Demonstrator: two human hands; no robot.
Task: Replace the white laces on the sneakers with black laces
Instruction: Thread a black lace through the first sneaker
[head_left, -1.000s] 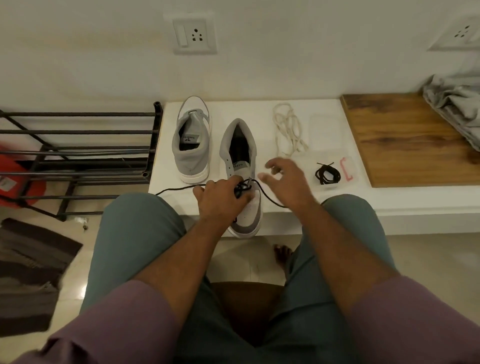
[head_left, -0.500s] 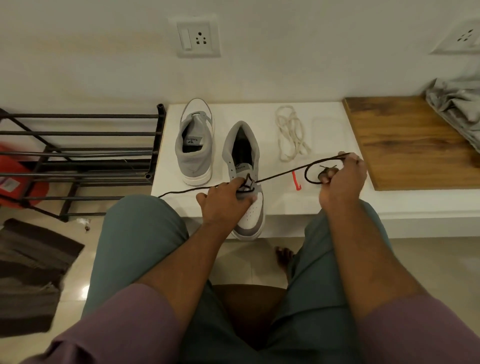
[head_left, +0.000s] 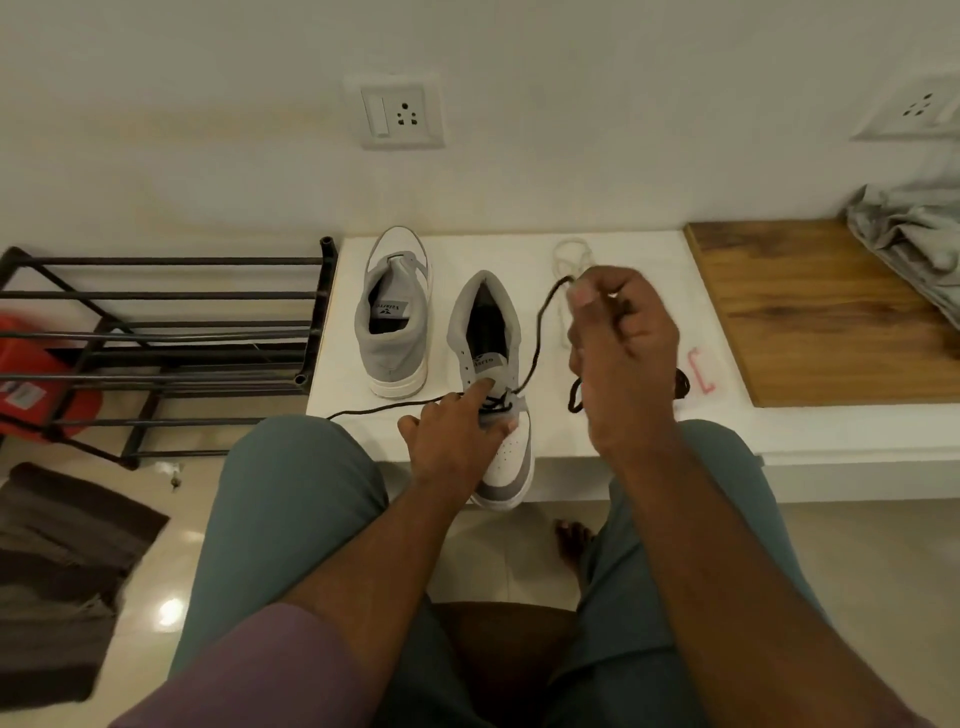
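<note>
Two grey and white sneakers stand on a white ledge (head_left: 649, 431). The near sneaker (head_left: 498, 395) has a black lace (head_left: 537, 332) threaded through its lowest eyelets. My left hand (head_left: 454, 434) presses on this sneaker's front, index finger on the tongue. My right hand (head_left: 621, 343) is raised to the right of the shoe, pinching one end of the black lace, which rises in a curve from the eyelets. The lace's other end (head_left: 374, 410) trails left off the ledge. The far sneaker (head_left: 395, 322) has no laces. The removed white laces (head_left: 566, 260) lie behind my right hand.
A second coiled black lace (head_left: 681, 382) and a pink clip (head_left: 701, 370) lie on the ledge, partly behind my right hand. A wooden board (head_left: 826, 317) with grey cloth (head_left: 914, 234) is at right. A black metal rack (head_left: 161, 343) stands left of the ledge.
My right hand took the black lace's end, pulled it out to the right, then lifted it up and back toward the shoe. My left hand stayed on the sneaker.
</note>
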